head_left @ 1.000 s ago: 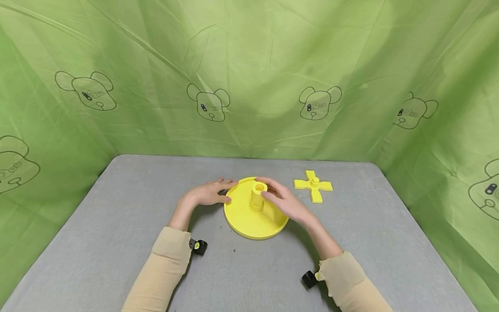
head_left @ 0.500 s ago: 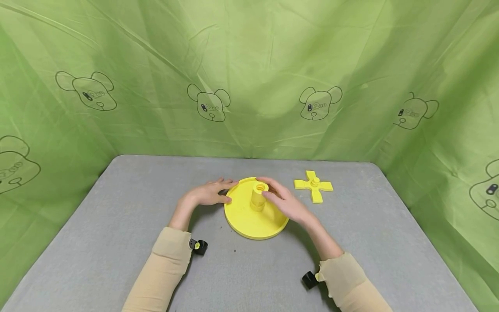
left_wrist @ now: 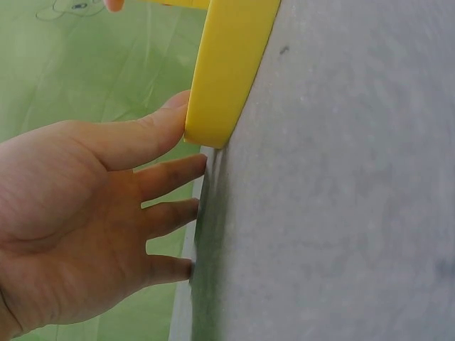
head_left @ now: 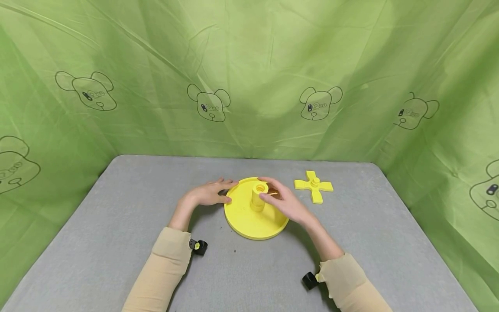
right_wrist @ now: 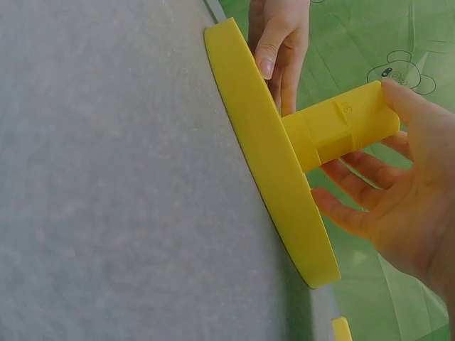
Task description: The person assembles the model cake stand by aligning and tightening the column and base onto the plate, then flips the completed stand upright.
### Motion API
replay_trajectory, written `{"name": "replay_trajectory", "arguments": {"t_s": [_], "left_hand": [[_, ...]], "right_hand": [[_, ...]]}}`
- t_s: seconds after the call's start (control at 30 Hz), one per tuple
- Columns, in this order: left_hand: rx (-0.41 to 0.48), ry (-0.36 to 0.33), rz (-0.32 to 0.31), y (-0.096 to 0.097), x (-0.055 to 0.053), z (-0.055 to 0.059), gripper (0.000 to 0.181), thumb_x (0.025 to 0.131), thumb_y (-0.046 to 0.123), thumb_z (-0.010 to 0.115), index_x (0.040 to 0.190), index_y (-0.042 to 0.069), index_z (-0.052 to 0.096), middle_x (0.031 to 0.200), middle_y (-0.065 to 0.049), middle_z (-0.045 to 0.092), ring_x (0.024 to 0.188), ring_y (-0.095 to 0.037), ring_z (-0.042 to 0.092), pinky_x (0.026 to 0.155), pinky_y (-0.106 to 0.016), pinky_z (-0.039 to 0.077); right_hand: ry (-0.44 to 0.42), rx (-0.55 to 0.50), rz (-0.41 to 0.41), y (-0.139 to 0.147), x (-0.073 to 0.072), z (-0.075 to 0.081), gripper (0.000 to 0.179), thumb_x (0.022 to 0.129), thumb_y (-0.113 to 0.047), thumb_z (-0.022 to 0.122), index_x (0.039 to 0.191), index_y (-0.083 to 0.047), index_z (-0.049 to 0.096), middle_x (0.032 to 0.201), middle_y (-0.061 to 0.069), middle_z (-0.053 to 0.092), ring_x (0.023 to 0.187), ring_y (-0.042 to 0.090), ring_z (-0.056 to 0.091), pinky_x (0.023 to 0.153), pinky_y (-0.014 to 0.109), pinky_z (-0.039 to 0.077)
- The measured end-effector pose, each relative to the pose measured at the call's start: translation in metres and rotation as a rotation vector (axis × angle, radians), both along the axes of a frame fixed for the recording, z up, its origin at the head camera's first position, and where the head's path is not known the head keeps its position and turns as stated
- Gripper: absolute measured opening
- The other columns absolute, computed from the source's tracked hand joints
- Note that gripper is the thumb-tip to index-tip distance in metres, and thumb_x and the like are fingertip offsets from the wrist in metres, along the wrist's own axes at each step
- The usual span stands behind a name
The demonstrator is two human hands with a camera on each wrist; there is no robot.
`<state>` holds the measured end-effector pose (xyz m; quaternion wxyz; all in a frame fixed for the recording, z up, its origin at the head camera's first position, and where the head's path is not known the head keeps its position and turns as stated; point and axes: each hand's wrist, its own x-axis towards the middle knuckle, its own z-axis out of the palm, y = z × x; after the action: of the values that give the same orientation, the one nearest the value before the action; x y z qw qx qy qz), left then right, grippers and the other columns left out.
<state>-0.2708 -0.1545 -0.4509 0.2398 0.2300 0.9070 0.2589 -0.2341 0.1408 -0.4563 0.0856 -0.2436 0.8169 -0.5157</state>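
A round yellow base (head_left: 249,225) with a raised rim lies flat on the table. From its middle rises a yellow hollow post (head_left: 257,197), threaded inside its top opening. My right hand (head_left: 286,203) holds the post's upper part, thumb on the near side and fingers behind it; the right wrist view shows the thumb (right_wrist: 407,99) near the post's top end. My left hand (head_left: 207,193) rests at the base's left rim with fairly straight fingers. In the left wrist view its thumb (left_wrist: 153,135) touches the rim while the other visible fingers reach down to the table.
A yellow cross-shaped piece (head_left: 324,186) with a threaded stub in its middle lies on the grey table (head_left: 117,242), right of the base. Green cloth (head_left: 257,56) with bear-head drawings hangs behind the table and at both sides.
The right hand's thumb and fingers have shifted slightly around the post, and more of a finger shows behind it. The left hand and the base have stayed in place.
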Motion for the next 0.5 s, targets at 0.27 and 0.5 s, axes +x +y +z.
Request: {"name": "replay_trajectory", "arguments": {"t_s": [0.27, 0.5], "left_hand": [[-0.004, -0.007, 0.0, 0.0002, -0.0001, 0.0004, 0.067, 0.104, 0.035, 0.06, 0.163, 0.021, 0.032, 0.172, -0.011, 0.024, 0.161, -0.041, 0.01, 0.128, -0.068, 0.007], [-0.002, -0.006, -0.003, 0.0003, 0.0007, 0.002, 0.067, 0.104, 0.034, 0.06, 0.163, 0.02, 0.032, 0.172, -0.011, 0.024, 0.161, -0.042, 0.01, 0.128, -0.068, 0.008]], "right_hand": [[-0.007, -0.026, 0.035, 0.0, 0.0003, 0.0027, 0.054, 0.105, -0.023, 0.06, 0.156, -0.013, 0.043, 0.16, 0.01, 0.047, 0.144, 0.03, 0.05, 0.119, 0.053, 0.042], [-0.018, -0.035, 0.012, -0.0008, -0.0005, 0.0016, 0.049, 0.103, -0.021, 0.064, 0.149, -0.01, 0.051, 0.147, 0.013, 0.058, 0.132, 0.035, 0.059, 0.112, 0.05, 0.049]]}}
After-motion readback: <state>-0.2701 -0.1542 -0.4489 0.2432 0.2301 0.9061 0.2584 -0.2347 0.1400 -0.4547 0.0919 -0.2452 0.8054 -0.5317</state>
